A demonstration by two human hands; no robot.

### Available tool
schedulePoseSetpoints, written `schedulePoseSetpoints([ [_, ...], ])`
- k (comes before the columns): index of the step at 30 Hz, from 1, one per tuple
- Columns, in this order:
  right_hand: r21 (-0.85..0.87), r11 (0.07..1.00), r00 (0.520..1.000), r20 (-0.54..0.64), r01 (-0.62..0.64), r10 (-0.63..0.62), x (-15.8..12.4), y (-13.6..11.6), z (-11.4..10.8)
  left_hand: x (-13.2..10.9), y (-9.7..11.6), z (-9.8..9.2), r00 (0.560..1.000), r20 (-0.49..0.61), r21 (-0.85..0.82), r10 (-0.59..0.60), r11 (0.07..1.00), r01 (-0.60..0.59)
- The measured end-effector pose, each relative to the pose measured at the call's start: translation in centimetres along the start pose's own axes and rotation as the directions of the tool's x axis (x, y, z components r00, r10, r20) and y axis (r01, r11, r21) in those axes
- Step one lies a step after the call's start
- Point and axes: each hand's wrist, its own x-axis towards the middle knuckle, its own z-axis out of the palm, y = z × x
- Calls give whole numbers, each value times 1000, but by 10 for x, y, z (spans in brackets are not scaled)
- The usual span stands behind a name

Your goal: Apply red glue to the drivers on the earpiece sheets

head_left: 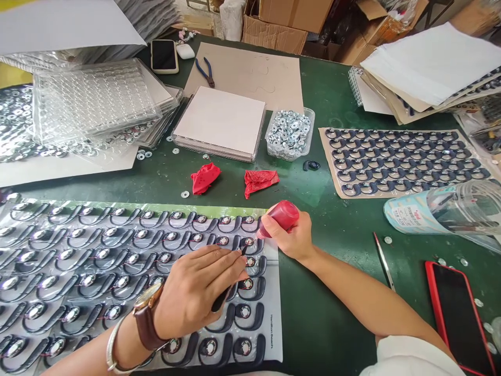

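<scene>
My left hand (195,287) is closed over a thin dark tool with a pointed tip (244,250), which looks like tweezers; most of it is hidden under the fingers. That tip sits at a small round part near the right edge of a sheet of dark hook-shaped pieces (133,282), each carrying a shiny round part. My right hand (299,240) grips a red squeeze bottle (285,213), tilted with its nozzle pointing left toward the same round part. Whether the nozzle touches it, I cannot tell.
Beyond the sheet lie two red crumpled pieces (205,178) and a clear tub of metal washers (289,133). Blue-handled pliers (206,72) rest on cardboard. On the right are another filled sheet (403,162), a clear jar (442,209), metal tweezers (384,262) and a red-cased phone (462,318).
</scene>
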Motion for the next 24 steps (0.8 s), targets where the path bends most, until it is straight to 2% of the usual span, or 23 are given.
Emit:
schedulePoseSetpoints([
  [7, -35, 999, 1000, 24, 7, -7, -1, 4, 0, 2, -3, 0, 997, -29, -85, -72, 994, 70],
  [10, -23, 1000, 999, 44, 11, -10, -3, 6, 2, 3, -8, -1, 988, -60, -162, -145, 978, 133],
  [14, 26, 999, 998, 61, 20, -21, -7, 7, 5, 4, -17, -2, 958, -41, -239, -283, 934, 265],
  [17, 99, 995, 998, 55, -12, 7, -4, 6, 2, 2, -19, -2, 947, -47, -257, -317, 920, 295],
  [19, 179, 984, 999, 43, -23, 15, 4, 4, -2, 1, -19, -2, 957, -68, -252, -282, 933, 257],
  [21, 220, 975, 1000, 21, -9, 5, 17, 2, -5, 1, -18, -2, 976, -96, -204, -195, 964, 172],
  [24, 218, 976, 999, -33, 25, -18, 34, 2, -4, 5, -20, -1, 995, -95, -13, -15, 1000, 14],
])
